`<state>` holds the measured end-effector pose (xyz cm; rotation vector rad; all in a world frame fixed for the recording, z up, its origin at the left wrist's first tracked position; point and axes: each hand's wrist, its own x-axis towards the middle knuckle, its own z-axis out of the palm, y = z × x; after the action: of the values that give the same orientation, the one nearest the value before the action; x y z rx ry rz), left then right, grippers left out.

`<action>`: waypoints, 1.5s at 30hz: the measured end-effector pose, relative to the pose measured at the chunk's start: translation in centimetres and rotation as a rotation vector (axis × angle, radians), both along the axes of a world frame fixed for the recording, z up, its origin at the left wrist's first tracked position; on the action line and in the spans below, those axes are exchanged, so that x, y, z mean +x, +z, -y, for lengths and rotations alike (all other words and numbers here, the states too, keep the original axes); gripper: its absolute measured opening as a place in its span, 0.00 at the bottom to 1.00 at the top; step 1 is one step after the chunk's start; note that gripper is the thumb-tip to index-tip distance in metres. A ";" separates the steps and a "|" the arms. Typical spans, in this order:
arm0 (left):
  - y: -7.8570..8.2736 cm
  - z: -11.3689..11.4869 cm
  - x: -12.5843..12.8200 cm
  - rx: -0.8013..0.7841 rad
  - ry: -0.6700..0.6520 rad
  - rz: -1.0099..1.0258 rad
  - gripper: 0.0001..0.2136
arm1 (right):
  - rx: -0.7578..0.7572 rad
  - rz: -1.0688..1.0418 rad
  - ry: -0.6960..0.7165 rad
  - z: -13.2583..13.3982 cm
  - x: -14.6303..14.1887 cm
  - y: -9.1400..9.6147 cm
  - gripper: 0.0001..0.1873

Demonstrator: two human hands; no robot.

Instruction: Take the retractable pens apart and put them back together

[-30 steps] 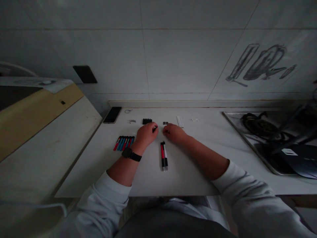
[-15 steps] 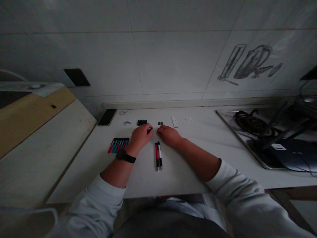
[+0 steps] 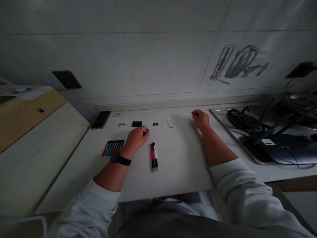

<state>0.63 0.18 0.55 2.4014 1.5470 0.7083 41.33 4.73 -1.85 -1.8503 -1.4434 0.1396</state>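
My left hand (image 3: 137, 137) is closed around a small black pen part (image 3: 145, 133), whose end pokes out between thumb and fingers. Farther right, my right hand (image 3: 201, 121) is raised over the tabletop with curled fingers; whatever they may hold is hidden. Between the hands lie small dark pieces (image 3: 155, 124) and thin white tubes (image 3: 169, 122). Two assembled pens (image 3: 154, 157), one red and one white, rest side by side nearer me. Beyond my left hand stands a row of black pen parts (image 3: 137, 124), beside some small springs (image 3: 121, 125). Red and blue barrels (image 3: 112, 148) lie left of my wrist.
A phone (image 3: 100, 119) lies at the back left of the white table (image 3: 178, 178), close to a thin ring (image 3: 117, 114). On the right is a gas stove (image 3: 244, 119) with a dark object on it. A slanted board (image 3: 37, 142) borders the left side.
My right hand has moved from the small dark pieces out to the right. My left hand keeps its hold on the black part. The view has shifted slightly right.
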 end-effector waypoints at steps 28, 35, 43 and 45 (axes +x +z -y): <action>-0.1 0.0 0.1 0.015 -0.018 -0.018 0.06 | -0.200 0.420 0.087 -0.9 -1.3 -0.4 0.20; 0.2 0.1 0.3 0.012 -0.023 -0.019 0.07 | -0.210 0.426 0.105 -1.2 -1.5 -0.6 0.21; 0.1 0.1 0.3 0.004 -0.032 -0.016 0.06 | -0.207 0.403 0.118 -1.1 -1.7 -0.6 0.21; 0.0 0.1 0.2 0.010 -0.039 -0.008 0.06 | -0.205 0.391 0.116 -1.1 -1.7 -0.6 0.21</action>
<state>0.87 0.09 0.54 2.4376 1.4996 0.7014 39.64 5.84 -2.44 -2.0390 -1.8643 -0.0220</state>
